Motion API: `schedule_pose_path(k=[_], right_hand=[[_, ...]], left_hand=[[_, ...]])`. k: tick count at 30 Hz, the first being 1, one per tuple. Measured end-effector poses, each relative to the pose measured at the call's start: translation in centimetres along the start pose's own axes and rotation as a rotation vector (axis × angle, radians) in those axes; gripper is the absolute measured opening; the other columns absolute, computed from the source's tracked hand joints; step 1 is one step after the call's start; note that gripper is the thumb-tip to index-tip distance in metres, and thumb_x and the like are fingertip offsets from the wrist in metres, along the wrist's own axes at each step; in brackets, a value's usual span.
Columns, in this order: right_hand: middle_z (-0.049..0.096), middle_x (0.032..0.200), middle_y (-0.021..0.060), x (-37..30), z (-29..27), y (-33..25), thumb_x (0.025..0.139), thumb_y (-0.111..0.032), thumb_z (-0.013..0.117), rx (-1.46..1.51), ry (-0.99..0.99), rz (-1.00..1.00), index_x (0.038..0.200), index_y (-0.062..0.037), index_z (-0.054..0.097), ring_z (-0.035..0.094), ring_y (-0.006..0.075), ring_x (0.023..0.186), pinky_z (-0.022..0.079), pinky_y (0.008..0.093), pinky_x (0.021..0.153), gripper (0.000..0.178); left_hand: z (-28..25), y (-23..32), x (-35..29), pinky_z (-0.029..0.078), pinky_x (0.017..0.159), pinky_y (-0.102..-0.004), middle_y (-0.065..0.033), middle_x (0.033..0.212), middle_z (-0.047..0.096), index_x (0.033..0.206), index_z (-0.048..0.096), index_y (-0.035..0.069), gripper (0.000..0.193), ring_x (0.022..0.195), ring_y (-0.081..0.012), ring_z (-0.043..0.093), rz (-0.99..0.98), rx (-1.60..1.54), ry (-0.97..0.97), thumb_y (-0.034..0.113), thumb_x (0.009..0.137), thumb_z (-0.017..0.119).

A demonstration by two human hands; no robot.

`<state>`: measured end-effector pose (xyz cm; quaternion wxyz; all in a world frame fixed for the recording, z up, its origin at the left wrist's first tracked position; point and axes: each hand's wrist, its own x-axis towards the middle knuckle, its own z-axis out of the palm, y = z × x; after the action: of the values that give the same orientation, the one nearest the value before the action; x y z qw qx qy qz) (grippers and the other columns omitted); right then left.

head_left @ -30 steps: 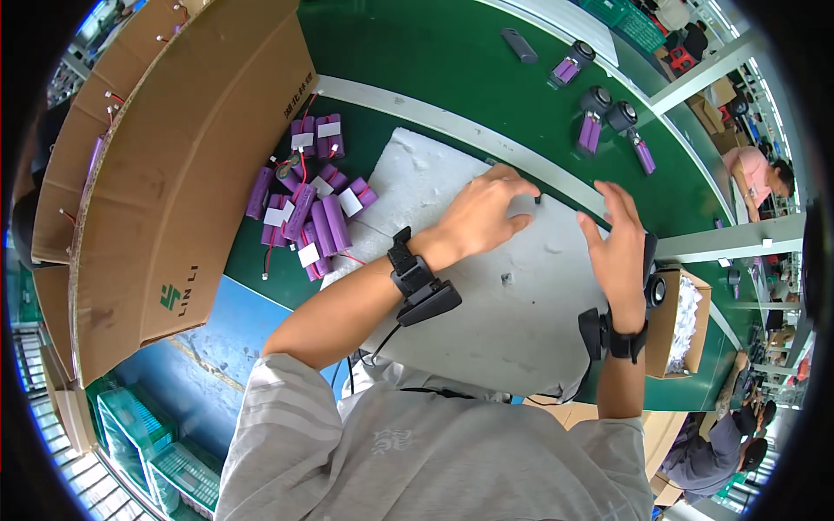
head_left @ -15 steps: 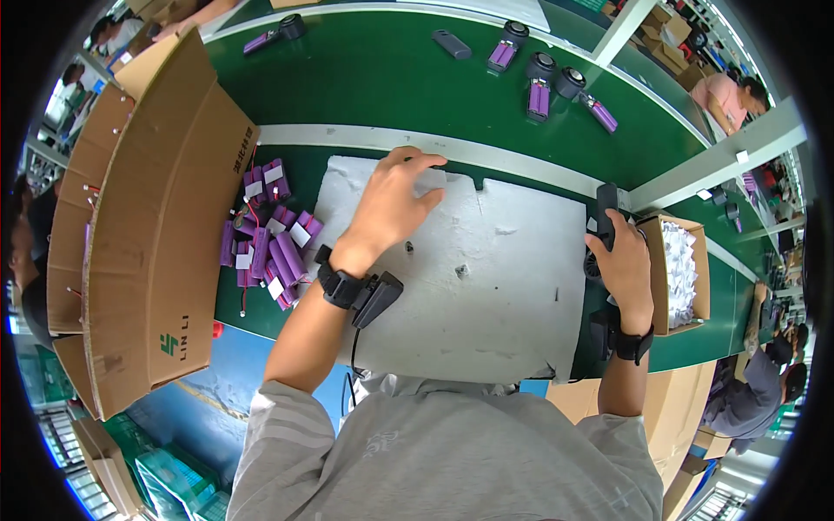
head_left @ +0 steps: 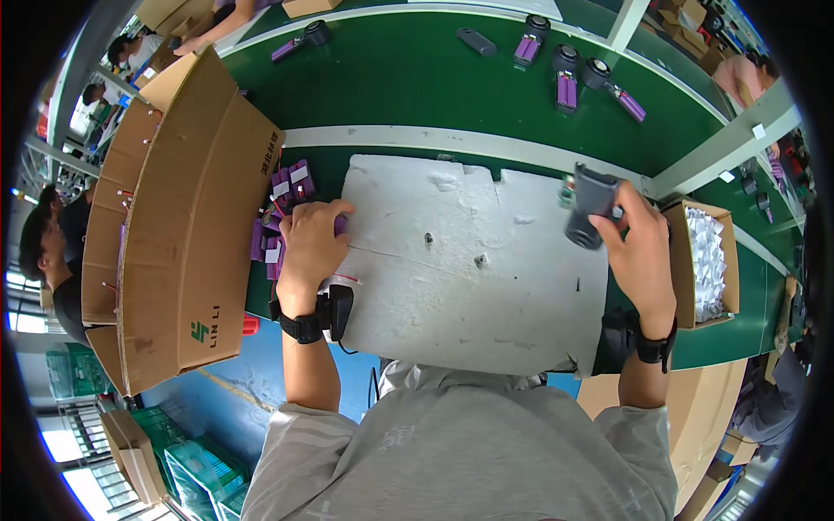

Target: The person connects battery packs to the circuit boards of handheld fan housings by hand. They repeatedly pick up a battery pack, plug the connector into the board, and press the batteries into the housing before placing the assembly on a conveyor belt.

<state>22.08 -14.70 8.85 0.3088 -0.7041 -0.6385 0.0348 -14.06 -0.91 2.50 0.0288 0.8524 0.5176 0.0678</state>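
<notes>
My left hand (head_left: 309, 246) lies on a heap of purple battery packs (head_left: 280, 204) at the left edge of a white foam sheet (head_left: 469, 269), fingers curled over one pack. My right hand (head_left: 641, 252) holds a dark grey plastic housing (head_left: 592, 205) above the sheet's far right corner. Both wrists carry black bands. The foam sheet rests on the green bench (head_left: 417, 82) in front of me.
A big open cardboard box (head_left: 187, 217) stands at the left. A small carton of white parts (head_left: 705, 260) sits at the right. More grey housings and purple packs (head_left: 565, 78) lie across the far bench. Other people work at the left and far right.
My left hand swept left across the foam sheet onto the purple packs. My right hand took up the dark grey housing and now holds it at the sheet's far right corner.
</notes>
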Motion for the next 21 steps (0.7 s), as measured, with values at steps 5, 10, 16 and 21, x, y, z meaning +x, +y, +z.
schedule_pose_path(k=[5, 10, 16, 21], right_hand=[[0.063, 0.090, 0.0107, 0.1, 4.6, -0.5, 0.075, 0.013, 0.058, 0.120, 0.082, -0.468, 0.087, -0.0006, 0.062, 0.061, 0.0284, 0.076, 0.050, 0.0340, 0.064, 0.019], [0.062, 0.088, 0.0085, -1.7, 7.2, 1.3, 0.072, 0.015, 0.057, 0.191, -0.216, -0.387, 0.082, -0.0001, 0.061, 0.061, 0.0258, 0.075, 0.049, 0.0318, 0.062, 0.019], [0.063, 0.092, 0.0085, -2.0, 8.2, 1.9, 0.079, 0.012, 0.058, 0.509, -0.227, -0.221, 0.081, -0.0010, 0.062, 0.063, 0.0206, 0.074, 0.050, 0.0300, 0.060, 0.014], [0.064, 0.092, 0.0081, -3.0, 7.6, 1.4, 0.089, -0.002, 0.060, 0.694, -0.207, -0.169, 0.089, -0.0012, 0.062, 0.063, 0.0173, 0.073, 0.050, 0.0296, 0.059, 0.002]], left_hand=[[0.0, -0.3, 0.6, 0.045, 0.085, -0.0406, -0.0113, 0.104, 0.068, 0.106, 0.067, 0.011, 0.035, 0.090, -0.0305, 0.063, -0.054, -0.215, -0.019, 0.003, 0.072, 0.071], [-1.9, 0.4, 0.8, 0.049, 0.076, -0.0364, -0.0105, 0.095, 0.068, 0.101, 0.068, 0.007, 0.029, 0.084, -0.0258, 0.066, -0.056, -0.392, 0.167, 0.000, 0.073, 0.072], [-4.0, 2.6, 1.2, 0.049, 0.062, -0.0280, -0.0076, 0.088, 0.067, 0.098, 0.067, 0.000, 0.021, 0.070, -0.0156, 0.063, -0.274, -0.578, 0.538, 0.003, 0.079, 0.074], [-4.5, 7.0, 1.8, 0.050, 0.062, -0.0267, -0.0069, 0.093, 0.065, 0.095, 0.067, -0.001, 0.020, 0.071, -0.0147, 0.061, -0.145, -0.850, 0.882, 0.007, 0.080, 0.077]])
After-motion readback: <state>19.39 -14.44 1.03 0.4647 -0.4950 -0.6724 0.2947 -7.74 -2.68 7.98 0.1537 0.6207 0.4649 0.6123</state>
